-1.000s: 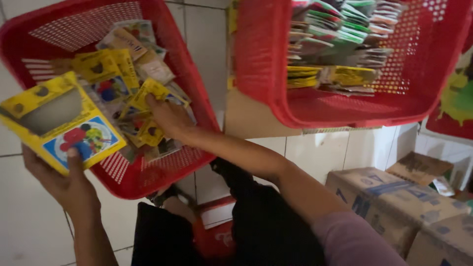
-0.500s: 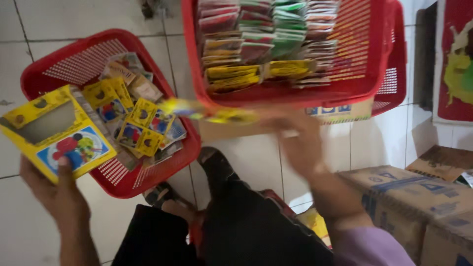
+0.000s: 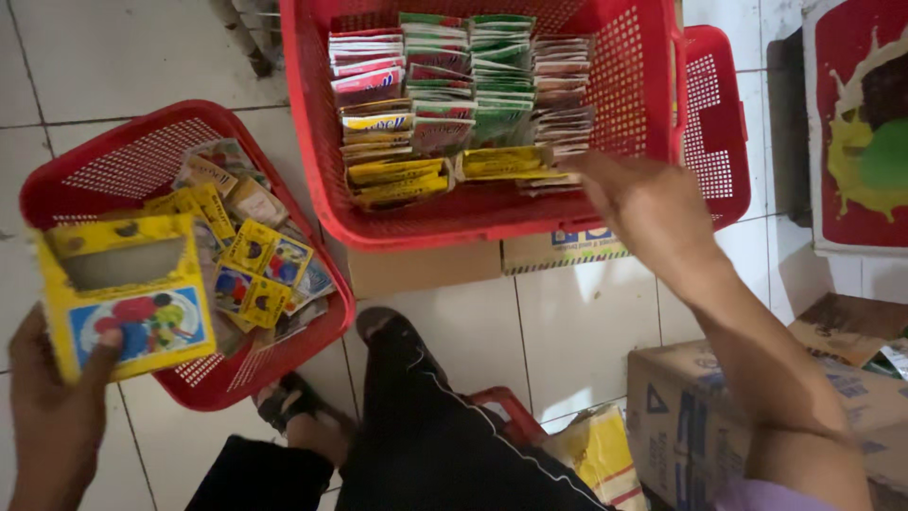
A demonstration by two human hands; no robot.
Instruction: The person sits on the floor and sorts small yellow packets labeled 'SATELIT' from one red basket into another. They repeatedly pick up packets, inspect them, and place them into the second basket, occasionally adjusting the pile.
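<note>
Left hand (image 3: pixel 52 416) grips a yellow cardboard display box (image 3: pixel 128 293) by its lower edge, thumb pressed onto the coloured cartoon front and fingers closed behind it — the box hangs over the near rim of the low red basket (image 3: pixel 123 156) on the tiled floor (image 3: pixel 113 57). Right hand (image 3: pixel 653 203) hovers half open over the front right corner of the larger red basket (image 3: pixel 648 123), fingers loosely curled and holding nothing that shows; its edges are blurred, so whether a fingertip touches the packets beneath is hard to say.

Sorting well here seems to call for a steady left grip, with the box kept tilted so its cut-out window faces up and nothing slides out. Loose yellow sachets (image 3: pixel 260 265) lie jumbled in the low basket just beside the box. In the larger basket the packets stand in tidy rows: yellow packets (image 3: pixel 445 170) at the front, green packets (image 3: pixel 501 66) and red-and-white packets (image 3: pixel 369 66) behind, a paler stack (image 3: pixel 563 95) to the right. Keeping to that order probably means matching colour to row and pressing each packet upright against its neighbours — not dropping it flat across two rows.

Nearer the body, a sandalled foot (image 3: pixel 303 412) rests beside the low basket, and a cardboard carton (image 3: pixel 700 416) stands under the right forearm.
</note>
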